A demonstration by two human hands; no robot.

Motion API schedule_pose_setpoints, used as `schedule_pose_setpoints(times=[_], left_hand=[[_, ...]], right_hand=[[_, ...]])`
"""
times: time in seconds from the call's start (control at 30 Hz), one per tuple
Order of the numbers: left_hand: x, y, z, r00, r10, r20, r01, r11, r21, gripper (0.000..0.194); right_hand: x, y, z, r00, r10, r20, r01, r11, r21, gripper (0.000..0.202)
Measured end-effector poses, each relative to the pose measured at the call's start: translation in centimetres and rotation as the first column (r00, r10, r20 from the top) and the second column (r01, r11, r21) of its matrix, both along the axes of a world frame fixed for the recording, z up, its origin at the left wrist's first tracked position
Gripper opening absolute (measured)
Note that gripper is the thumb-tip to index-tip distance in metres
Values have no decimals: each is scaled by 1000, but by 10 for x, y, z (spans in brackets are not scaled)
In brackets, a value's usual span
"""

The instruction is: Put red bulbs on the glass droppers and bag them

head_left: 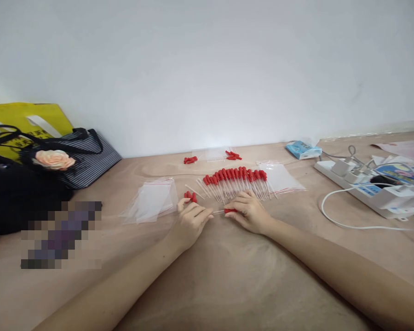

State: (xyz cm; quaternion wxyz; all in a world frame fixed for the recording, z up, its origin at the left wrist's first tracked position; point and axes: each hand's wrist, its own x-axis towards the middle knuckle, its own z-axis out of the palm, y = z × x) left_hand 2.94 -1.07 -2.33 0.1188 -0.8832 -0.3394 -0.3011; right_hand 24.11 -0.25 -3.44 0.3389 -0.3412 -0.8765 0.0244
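Note:
My left hand (193,220) pinches the end of a thin clear tube (218,212) just above the table. At the tube's other end is a red rubber bulb (230,210), gripped in the closed fingers of my right hand (250,212). How far the tube sits inside the bulb is hidden by the fingers. Beyond both hands lies a fanned row of droppers (239,174), red bulbs pointing away from me. A few bare tubes (194,190) lie at the row's left end. Several loose red bulbs (190,196) rest just behind my left hand.
Clear zip bags lie in a left stack (153,200) and a right stack (283,177). More red bulbs (233,155) and tubes (215,157) sit near the wall. A tissue pack (302,149) and a cabled power strip (352,186) are right; bags (86,158) stand left.

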Motion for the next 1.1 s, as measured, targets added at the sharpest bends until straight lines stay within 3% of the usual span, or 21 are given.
schedule_pose_setpoints(times=[0.37,0.67,0.83,0.97,1.1], left_hand=[[1,0,-1,998,-35,53,34,999,24,19],[2,0,-1,997,-43,69,43,999,-1,19],[0,2,-2,996,-7,89,10,1000,-27,19],[1,2,-1,994,16,109,-13,999,-29,19],[5,0,0,991,29,131,-19,997,-80,20]], right_hand=[[-6,-3,-1,999,42,-19,-41,996,80,19],[-7,-2,-1,996,83,-12,-83,996,38,16],[0,4,-3,997,36,-66,-40,997,-60,18],[2,5,-4,976,-74,-204,32,979,-201,35],[-7,0,1,893,-97,-439,-69,935,-347,24]])
